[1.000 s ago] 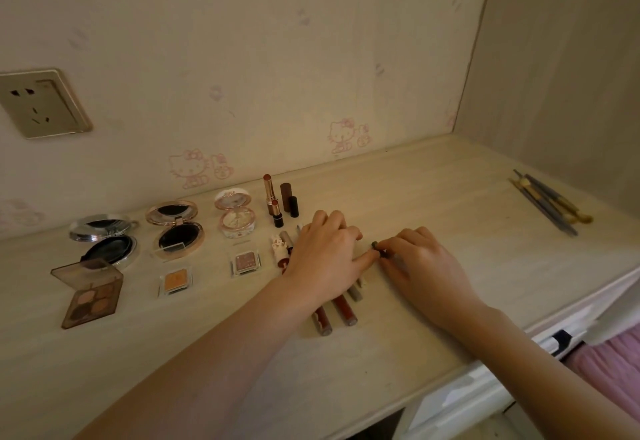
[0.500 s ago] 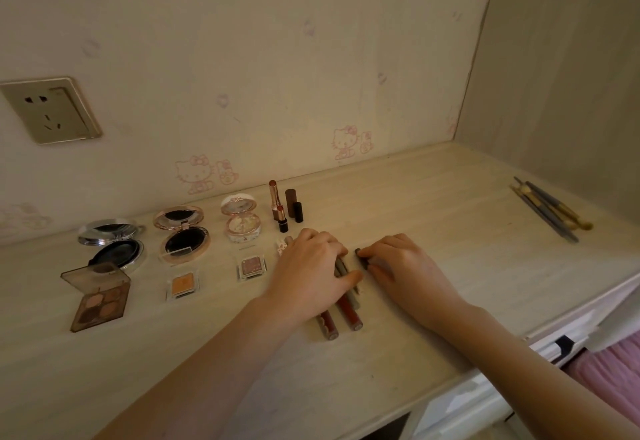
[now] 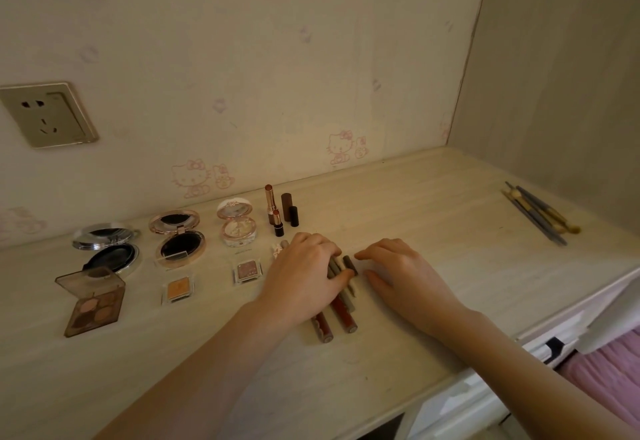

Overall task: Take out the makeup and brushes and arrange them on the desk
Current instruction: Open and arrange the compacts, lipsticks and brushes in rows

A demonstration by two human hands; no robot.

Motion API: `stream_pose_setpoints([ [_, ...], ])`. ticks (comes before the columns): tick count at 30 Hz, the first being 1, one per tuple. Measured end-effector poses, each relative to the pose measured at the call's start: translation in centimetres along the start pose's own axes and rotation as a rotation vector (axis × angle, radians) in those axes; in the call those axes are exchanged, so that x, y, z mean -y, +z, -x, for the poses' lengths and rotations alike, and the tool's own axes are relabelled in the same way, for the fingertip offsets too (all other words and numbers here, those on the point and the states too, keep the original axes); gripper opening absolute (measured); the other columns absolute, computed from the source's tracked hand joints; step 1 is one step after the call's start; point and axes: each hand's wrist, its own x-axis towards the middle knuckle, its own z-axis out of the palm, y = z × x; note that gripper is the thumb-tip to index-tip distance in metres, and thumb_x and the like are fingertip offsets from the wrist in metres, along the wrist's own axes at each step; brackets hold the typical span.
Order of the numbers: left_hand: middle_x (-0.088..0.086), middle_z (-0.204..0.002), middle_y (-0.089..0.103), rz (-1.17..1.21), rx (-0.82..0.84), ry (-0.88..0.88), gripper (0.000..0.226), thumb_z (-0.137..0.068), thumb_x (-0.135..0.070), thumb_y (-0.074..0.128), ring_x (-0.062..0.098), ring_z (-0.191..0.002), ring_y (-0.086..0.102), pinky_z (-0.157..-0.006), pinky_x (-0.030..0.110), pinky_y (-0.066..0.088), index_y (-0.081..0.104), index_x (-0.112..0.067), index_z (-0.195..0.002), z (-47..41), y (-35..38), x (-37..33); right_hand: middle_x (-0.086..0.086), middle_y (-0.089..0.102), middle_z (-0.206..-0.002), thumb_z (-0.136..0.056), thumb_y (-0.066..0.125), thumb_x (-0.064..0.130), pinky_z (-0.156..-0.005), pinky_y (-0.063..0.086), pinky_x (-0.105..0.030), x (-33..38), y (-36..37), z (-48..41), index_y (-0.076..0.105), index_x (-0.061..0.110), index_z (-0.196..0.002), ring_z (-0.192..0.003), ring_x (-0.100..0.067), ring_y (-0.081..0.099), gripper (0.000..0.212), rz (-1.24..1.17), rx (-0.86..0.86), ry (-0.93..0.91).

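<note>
Releasing the stick [image 3: 349, 264], pinched half a second ago: right hand [image 3: 405, 277] now spread with slack fingers, flat on the desk [image 3: 433, 218] just right of it. Left hand [image 3: 301, 280] curled over the tubes [image 3: 343, 311], gripping them, thumb touching the stick. Stick between both hands, against the tubes.

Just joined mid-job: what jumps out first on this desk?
Both hands meet mid-frame: the left hand grips a bunch of lip tubes, the right hand touches them with straight fingers. Open compacts and a palette line up to their left; brushes lie alone far right.
</note>
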Motion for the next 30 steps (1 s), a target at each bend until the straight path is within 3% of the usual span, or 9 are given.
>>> stream_pose_setpoints([
  [9,-0.01,-0.119,0.062,0.051,-0.024,0.016,0.029,-0.093,-0.034,0.053,0.008,-0.119,0.044,-0.089,0.027,0.04,0.063,-0.023,-0.119,-1.2,0.2,-1.9,0.004,0.06,-0.121,-0.097,0.048,0.021,-0.092,0.045,-0.025,-1.7,-1.8,1.8,0.062,0.018,-0.122,-0.114,-0.012,0.051,0.029,0.034,-0.01,0.105],
  [17,-0.007,-0.117,0.063,0.13,0.055,0.074,0.028,-0.094,-0.031,0.052,0.013,-0.115,0.047,-0.091,0.034,0.046,0.063,-0.022,-0.118,-3.5,2.0,-6.6,0.003,0.063,-0.118,-0.095,0.054,0.021,-0.09,0.043,-0.016,-4.4,-5.2,4.6,0.063,0.018,-0.119,-0.107,-0.009,0.057,0.026,0.064,-0.057,0.21],
  [30,-0.001,-0.112,0.067,0.322,0.156,0.075,0.026,-0.089,-0.025,0.054,0.02,-0.113,0.051,-0.093,0.034,0.046,0.066,-0.022,-0.112,-9.8,7.0,-15.6,0.003,0.063,-0.121,-0.095,0.053,0.025,-0.091,0.038,-0.021,-13.5,-11.0,7.1,0.061,0.021,-0.12,-0.112,-0.014,0.056,0.027,0.156,-0.106,0.477],
])
